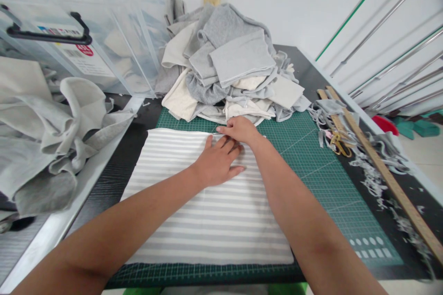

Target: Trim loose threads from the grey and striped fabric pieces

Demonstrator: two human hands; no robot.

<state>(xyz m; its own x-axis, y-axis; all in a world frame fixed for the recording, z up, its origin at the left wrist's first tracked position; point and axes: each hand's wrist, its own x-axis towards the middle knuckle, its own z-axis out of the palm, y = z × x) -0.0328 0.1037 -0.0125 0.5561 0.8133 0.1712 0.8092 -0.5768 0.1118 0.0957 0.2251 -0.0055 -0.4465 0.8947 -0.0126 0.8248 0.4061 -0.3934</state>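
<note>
**Both hands on the striped cloth at its far edge**

The striped fabric (207,212), grey and white bands running across, lay flat on the green cutting mat (311,184), filling most of the mat's left and middle. The left hand (216,161) was pressed palm-down on it, fingers spread and flat, gripping nothing, simply pinning the cloth near its far edge. The right hand (238,129) sat just beyond and touching the left, knuckles up at that same far edge, fingers curled in tight; something thin seemed to be pinched there, perhaps the cloth's edge itself, but the view was too poor to say for sure.

Right behind the hands, a heap of fabric pieces (228,64) in grey and cream rose against the wall, its front scraps spilling onto the mat. Off to the right, on the dark tabletop, a long wooden ruler (380,166) ran diagonally, with gold-handled scissors (339,143) beside it among grey offcut strips (374,179). To the left, more pale grey cloth (51,138) was piled on a separate surface, and clear plastic bags (86,41) stood behind it, one carrying a black handle.
</note>
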